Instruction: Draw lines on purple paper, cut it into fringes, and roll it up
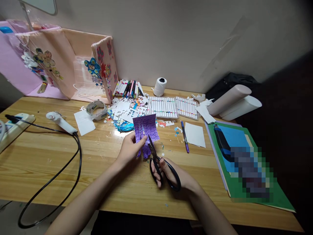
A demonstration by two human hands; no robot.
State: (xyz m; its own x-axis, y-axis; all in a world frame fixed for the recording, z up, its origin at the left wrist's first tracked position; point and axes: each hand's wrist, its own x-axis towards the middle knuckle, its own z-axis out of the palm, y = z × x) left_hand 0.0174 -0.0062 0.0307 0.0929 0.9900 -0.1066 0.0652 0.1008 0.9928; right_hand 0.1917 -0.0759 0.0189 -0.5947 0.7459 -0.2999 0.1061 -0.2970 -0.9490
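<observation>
My left hand (130, 146) pinches a purple sheet of paper (150, 125) marked with dark wavy lines. Narrow slits run through the sheet, so part of it hangs in strips below my thumb. In my right hand (171, 171) is a pair of black-handled scissors (153, 151), fingers through the loops. The blades point up and away, with their tips at the paper's lower right part. Whether the blades have paper between them I cannot tell. Just beyond the sheet lies a heap of paper scraps (124, 109). A purple marker (185, 137) rests to the right.
White markers in trays (163, 107) stand near the wall, beside a thread spool (161, 86). A tape roll (96, 109) and a corded glue gun (61, 122) lie left. Coloured sheets (264, 189) cover the right side. A decorated pink box (68, 49) stands back left.
</observation>
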